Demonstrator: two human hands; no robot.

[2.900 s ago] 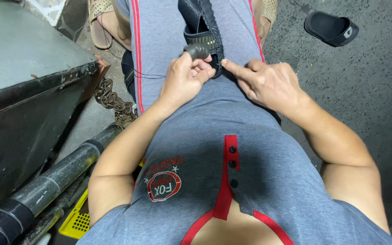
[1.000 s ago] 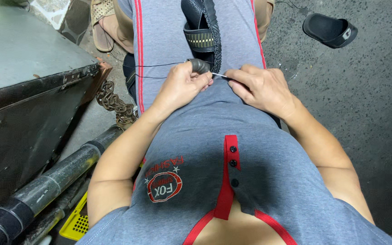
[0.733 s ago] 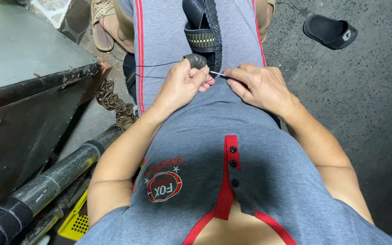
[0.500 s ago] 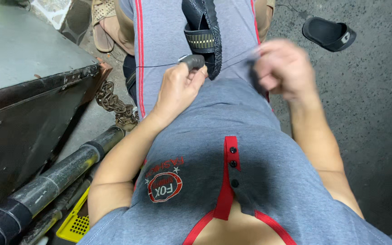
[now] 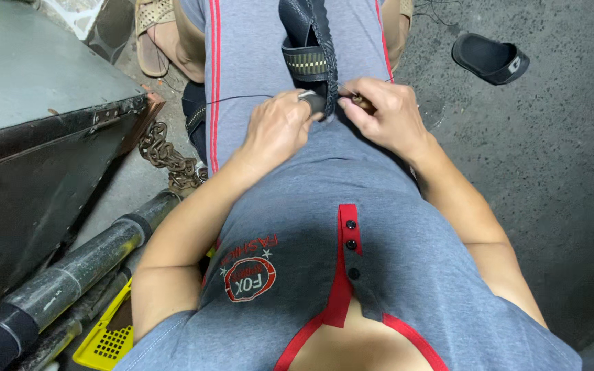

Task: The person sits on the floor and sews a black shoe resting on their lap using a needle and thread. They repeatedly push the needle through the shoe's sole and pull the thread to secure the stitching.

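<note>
While the camera looks down the person's grey shirt with red trim (image 5: 352,275), both forearms converge on the lap. Left hand (image 5: 280,130): fingers curled and pressed together, gripping the near end of a dark sandal (image 5: 307,48) that lies lengthwise between the thighs. Right hand (image 5: 386,113): fingers bunched, pinching a small brown tool (image 5: 362,102) against the sandal's edge, just beside the left hand; the tool's tip is hidden. A thin dark thread (image 5: 232,99) runs from the sandal leftward across the left thigh.

Left of the body, near the bottom edge, a yellow perforated basket (image 5: 104,336) sits beside a dark cylindrical pipe (image 5: 70,271), which lies diagonally. Above the pipe stands a grey metal box (image 5: 29,117). A rusty chain (image 5: 173,158) lies heaped between the box and the left thigh.

Farther away, a tan sandal (image 5: 151,34) rests at the top left. A black slipper (image 5: 489,58) lies on the concrete floor (image 5: 558,178), well apart from the right hand.
</note>
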